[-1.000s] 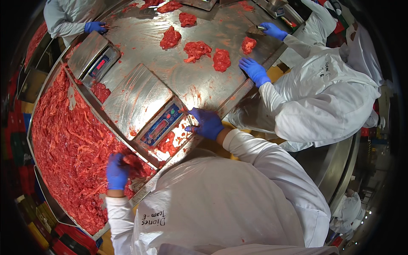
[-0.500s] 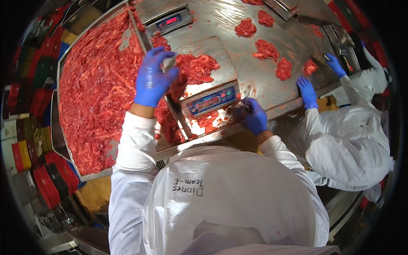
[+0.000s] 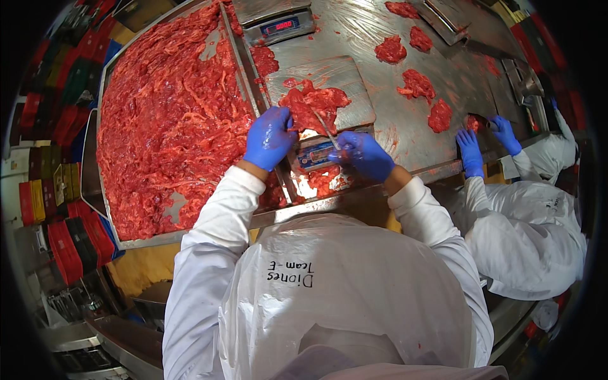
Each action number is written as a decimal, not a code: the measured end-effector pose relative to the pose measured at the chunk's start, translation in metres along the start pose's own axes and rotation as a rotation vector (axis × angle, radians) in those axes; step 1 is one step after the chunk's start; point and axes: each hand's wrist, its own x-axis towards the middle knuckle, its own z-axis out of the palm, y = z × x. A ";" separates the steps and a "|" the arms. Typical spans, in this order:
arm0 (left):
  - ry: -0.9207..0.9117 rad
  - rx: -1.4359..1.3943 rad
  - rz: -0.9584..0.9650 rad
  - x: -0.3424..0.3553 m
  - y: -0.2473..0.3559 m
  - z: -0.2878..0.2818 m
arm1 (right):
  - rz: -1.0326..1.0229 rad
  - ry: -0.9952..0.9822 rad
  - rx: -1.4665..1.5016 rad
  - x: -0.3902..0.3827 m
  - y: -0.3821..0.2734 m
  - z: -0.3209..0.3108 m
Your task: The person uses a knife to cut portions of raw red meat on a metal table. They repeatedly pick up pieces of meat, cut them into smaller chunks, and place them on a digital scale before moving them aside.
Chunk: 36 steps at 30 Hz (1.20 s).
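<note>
A piece of raw red meat lies on the plastic-covered plate of a bench scale. My left hand, in a blue glove, is closed at the meat's left edge and seems to pinch it; the fingertips are partly hidden. In my right hand, also gloved, is a knife with a thin blade. Its blade points up and left, against or just over the near part of the meat. The right hand is in front of the scale's display and covers part of it.
Left of a metal divider is a large tray heaped with meat. A second scale stands behind. Several meat portions lie on the steel table. At right, a co-worker's gloved hands are near another portion.
My left hand has come down from above the meat and closed at its edge. My right hand has brought the knife from the scale's near right corner to the meat. The view has shifted.
</note>
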 end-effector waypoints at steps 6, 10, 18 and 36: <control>0.010 -0.355 -0.383 -0.021 -0.015 -0.008 | 0.176 -0.053 0.393 -0.015 0.001 -0.011; -0.035 -0.424 -0.325 -0.030 0.004 -0.004 | 0.180 -0.230 0.586 -0.024 -0.006 0.021; -0.103 -0.543 -0.489 -0.054 -0.025 -0.020 | 0.147 -0.240 0.425 0.008 0.000 0.030; -0.465 -0.445 -0.200 -0.083 -0.023 -0.023 | 0.183 -0.149 0.522 0.036 -0.027 0.052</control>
